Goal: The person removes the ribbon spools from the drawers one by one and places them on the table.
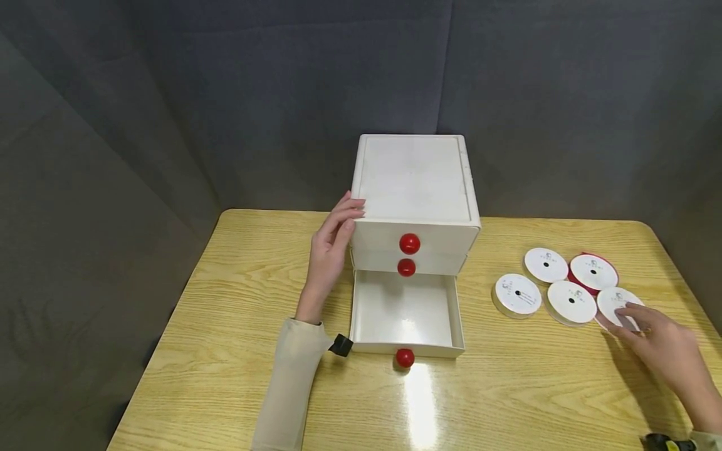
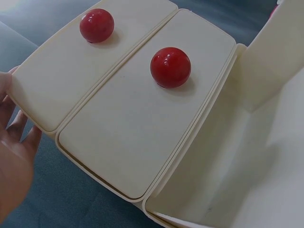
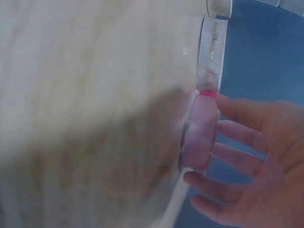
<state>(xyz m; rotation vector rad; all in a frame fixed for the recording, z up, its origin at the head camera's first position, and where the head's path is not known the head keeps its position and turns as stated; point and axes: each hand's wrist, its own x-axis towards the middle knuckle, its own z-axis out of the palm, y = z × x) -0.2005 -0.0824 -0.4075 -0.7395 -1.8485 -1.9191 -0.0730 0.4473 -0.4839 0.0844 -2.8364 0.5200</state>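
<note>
A white chest of three small drawers with red knobs stands at the table's middle. Its bottom drawer is pulled out, and the bare floor inside shows. My left hand rests against the upper left front corner, thumb at the front and fingers over the top edge. In the left wrist view, that hand lies beside the top drawer front. At right, my right hand is over a pink ribbon spool with a white label, fingers spread and fingertips at its face and edge.
Several more white-labelled ribbon spools lie flat beside it: one with red ribbon, and paler ones, including a spool nearest the chest. The wooden table ends at a dark cloth behind.
</note>
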